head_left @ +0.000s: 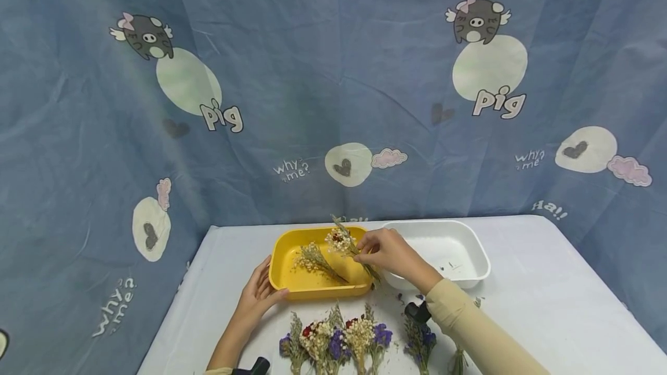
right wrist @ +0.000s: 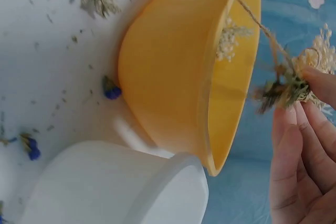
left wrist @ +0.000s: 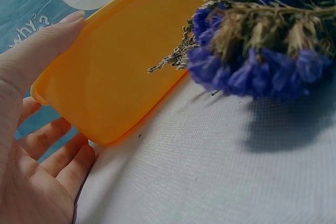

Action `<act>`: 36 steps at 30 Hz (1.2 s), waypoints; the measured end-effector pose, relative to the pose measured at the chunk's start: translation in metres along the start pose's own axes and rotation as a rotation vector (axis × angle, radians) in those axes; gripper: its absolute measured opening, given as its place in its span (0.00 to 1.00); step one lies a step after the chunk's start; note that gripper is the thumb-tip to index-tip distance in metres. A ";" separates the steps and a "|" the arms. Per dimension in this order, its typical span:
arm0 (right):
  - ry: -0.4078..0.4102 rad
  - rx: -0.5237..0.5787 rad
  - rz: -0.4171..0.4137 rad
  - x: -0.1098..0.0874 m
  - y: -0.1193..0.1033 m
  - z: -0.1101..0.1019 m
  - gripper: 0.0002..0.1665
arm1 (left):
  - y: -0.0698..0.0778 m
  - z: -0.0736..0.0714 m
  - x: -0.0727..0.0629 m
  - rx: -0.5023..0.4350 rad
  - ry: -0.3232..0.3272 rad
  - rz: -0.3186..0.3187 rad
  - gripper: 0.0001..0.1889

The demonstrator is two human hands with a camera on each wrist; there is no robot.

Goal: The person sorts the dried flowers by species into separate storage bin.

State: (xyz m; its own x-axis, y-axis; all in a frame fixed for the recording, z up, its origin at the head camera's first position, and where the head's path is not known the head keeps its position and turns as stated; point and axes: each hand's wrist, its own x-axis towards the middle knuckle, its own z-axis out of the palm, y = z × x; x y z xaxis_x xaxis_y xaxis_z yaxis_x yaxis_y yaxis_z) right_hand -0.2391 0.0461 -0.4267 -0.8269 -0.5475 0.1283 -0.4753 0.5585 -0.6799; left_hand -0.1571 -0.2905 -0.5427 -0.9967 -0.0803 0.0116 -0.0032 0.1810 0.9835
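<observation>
Purple flowers fronted the left-wrist view, my left hand curved round the yellow tray; the head view had my right hand pinching a bouquet above it, apparently mid-placement; right-wrist, it seemingly needed lowering.

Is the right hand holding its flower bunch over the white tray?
No, in the head view the right hand pinches the flower bunch over the yellow tray.
</observation>
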 end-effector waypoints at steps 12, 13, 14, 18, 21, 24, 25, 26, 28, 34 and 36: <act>-0.083 -0.056 -0.010 0.032 -0.009 0.007 0.08 | 0.001 0.002 0.001 -0.007 0.002 -0.027 0.49; -0.091 -0.058 -0.011 0.035 -0.010 0.007 0.08 | 0.001 0.002 0.001 -0.006 0.003 -0.031 0.49; -0.100 -0.057 -0.011 0.038 -0.011 0.008 0.07 | 0.001 0.002 0.001 -0.004 0.004 -0.034 0.49; -0.128 -0.073 0.004 0.049 -0.012 0.011 0.07 | 0.001 0.002 0.001 0.007 0.011 -0.039 0.49; -0.145 -0.097 0.027 0.057 -0.011 0.015 0.07 | 0.002 0.002 0.001 0.007 0.014 -0.037 0.49; -0.158 -0.135 0.047 0.063 -0.010 0.019 0.06 | 0.002 0.002 0.002 0.005 0.013 -0.032 0.50; -0.163 -0.151 0.050 0.065 -0.010 0.021 0.06 | 0.002 0.002 0.002 0.005 0.013 -0.031 0.50; -0.167 -0.168 0.053 0.066 -0.010 0.023 0.06 | 0.002 0.002 0.002 0.003 0.012 -0.028 0.49; -0.176 -0.207 0.055 0.068 -0.010 0.026 0.06 | 0.002 0.001 0.002 0.006 0.011 -0.024 0.49; -0.194 -0.305 0.077 0.071 -0.009 0.037 0.05 | 0.001 0.001 0.001 0.004 0.018 -0.028 0.49; -0.200 -0.320 0.083 0.071 -0.009 0.038 0.05 | 0.000 0.002 0.002 0.001 0.019 -0.034 0.49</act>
State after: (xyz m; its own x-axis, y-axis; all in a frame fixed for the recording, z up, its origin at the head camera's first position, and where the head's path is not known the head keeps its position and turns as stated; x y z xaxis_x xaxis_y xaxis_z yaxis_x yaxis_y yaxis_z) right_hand -0.2822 -0.0215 -0.4392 -0.8067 -0.5851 -0.0828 -0.5048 0.7551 -0.4183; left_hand -0.1588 -0.2890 -0.5429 -0.9943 -0.1051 -0.0182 -0.0369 0.1784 0.9833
